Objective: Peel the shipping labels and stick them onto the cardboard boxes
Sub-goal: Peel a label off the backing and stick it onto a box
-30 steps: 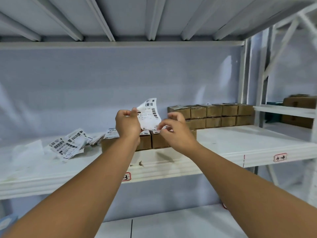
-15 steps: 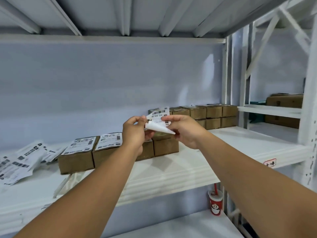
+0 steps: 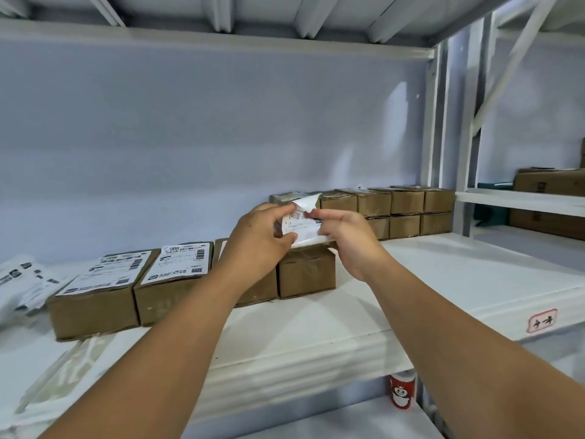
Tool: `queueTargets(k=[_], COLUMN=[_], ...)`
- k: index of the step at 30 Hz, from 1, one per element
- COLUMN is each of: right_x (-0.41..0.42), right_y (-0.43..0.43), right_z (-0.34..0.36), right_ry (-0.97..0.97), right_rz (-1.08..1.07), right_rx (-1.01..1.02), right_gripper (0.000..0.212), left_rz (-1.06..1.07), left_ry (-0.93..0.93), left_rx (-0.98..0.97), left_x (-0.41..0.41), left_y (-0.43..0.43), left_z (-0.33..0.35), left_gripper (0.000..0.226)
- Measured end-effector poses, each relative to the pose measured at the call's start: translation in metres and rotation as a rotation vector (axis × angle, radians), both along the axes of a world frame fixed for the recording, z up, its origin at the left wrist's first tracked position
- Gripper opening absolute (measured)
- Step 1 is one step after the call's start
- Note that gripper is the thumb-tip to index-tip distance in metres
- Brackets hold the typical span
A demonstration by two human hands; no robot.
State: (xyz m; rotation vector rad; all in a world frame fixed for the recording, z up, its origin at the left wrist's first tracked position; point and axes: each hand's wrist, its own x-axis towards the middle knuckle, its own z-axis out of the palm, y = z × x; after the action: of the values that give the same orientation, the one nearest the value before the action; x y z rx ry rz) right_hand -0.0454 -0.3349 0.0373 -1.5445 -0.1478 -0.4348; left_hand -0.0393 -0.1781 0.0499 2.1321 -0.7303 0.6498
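A white shipping label [image 3: 302, 228] with black print is held between both hands just above an unlabelled cardboard box [image 3: 306, 272] in the front row. My left hand [image 3: 261, 239] pinches the label's left side. My right hand [image 3: 343, 237] pinches its right edge, and the white backing curls up behind at the top. Two boxes with labels stuck on top, one [image 3: 95, 299] and another [image 3: 172, 280], sit to the left in the same row. My left forearm hides most of a further box between them and the unlabelled one.
A stack of plain cardboard boxes [image 3: 395, 205] lines the back right of the white shelf [image 3: 443, 280]. Loose label sheets [image 3: 22, 283] lie at the far left. A red cup [image 3: 402, 391] stands on the lower shelf. Larger boxes [image 3: 550, 198] sit on the neighbouring rack.
The label has come down from an upright hold to just above the unlabelled box, its backing peeling away. The view has swung left to right, bringing the labelled boxes into sight.
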Motion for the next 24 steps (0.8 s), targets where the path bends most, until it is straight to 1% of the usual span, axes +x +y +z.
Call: queueTargets(k=[3, 7, 11, 13, 15, 19, 24], right_x=[0.007, 0.005, -0.002, -0.005, -0.006, -0.006, -0.005], right_y=[0.001, 0.002, 0.005, 0.006, 0.007, 0.008, 0.007], right_z=[-0.008, -0.007, -0.01, -0.011, -0.012, -0.011, -0.011], right_ry=[-0.02, -0.031, -0.006, 0.007, 0.017, 0.034, 0.046], right_rz=[-0.009, -0.009, -0.079, -0.089, -0.093, -0.104, -0.096], right_rx=[0.041, 0.009, -0.097, -0.148, -0.184, -0.19, -0.212], right_gripper=[0.034, 0.039, 0.038, 0.039, 0.04, 0.04, 0.041], left_rz=[0.006, 0.091, 0.115, 0.119, 0.118, 0.131, 0.131], left_ry=[-0.011, -0.046, -0.036, -0.003, 0.05, 0.155, 0.154], left_rx=[0.04, 0.119, 0.204, 0.211, 0.179, 0.146, 0.192], left_x=[0.005, 0.009, 0.012, 0.012, 0.012, 0.015, 0.014], left_y=[-0.001, 0.002, 0.005, 0.005, 0.006, 0.008, 0.009], left_z=[-0.001, -0.002, -0.006, -0.007, -0.007, -0.007, -0.006], left_gripper=[0.046, 0.044, 0.045, 0.044, 0.043, 0.045, 0.049])
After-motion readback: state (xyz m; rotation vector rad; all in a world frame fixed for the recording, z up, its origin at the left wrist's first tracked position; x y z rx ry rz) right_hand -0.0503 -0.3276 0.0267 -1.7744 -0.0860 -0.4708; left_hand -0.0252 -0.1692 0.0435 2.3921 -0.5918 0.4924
